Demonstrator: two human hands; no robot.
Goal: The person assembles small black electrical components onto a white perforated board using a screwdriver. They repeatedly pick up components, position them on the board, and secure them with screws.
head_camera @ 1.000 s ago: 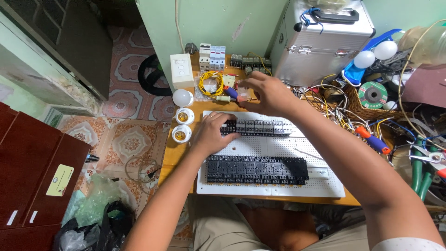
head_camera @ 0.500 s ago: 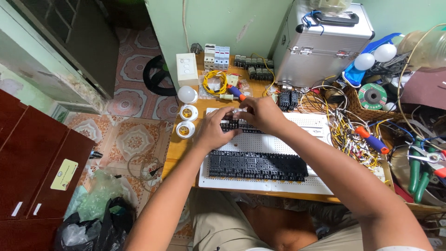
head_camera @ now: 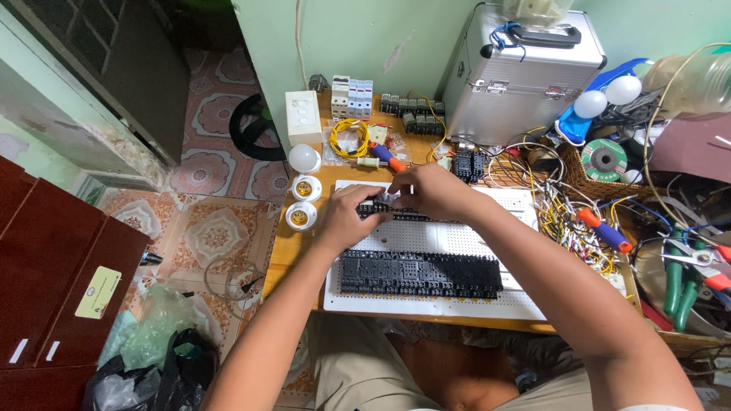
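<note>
A white perforated board (head_camera: 457,240) lies on the wooden table (head_camera: 293,247). Two rows of black relay sockets are mounted on it: a long near row (head_camera: 420,274) and a far row (head_camera: 388,211). My left hand (head_camera: 352,215) rests on the left end of the far row, fingers curled onto the sockets. My right hand (head_camera: 430,192) meets it from the right and pinches a small black piece at the top of that row. The piece itself is mostly hidden by my fingers.
Two white lamp holders (head_camera: 303,202) and a bulb (head_camera: 304,157) stand left of the board. A switch box (head_camera: 303,116), yellow wire coil (head_camera: 350,138), screwdriver (head_camera: 384,160) and spare relays (head_camera: 415,113) lie behind. A metal case (head_camera: 518,76) and tangled wires (head_camera: 571,221) crowd the right.
My right hand came back from the far side of the table to the far socket row. My left hand slid slightly right to meet it. The camera shifted.
</note>
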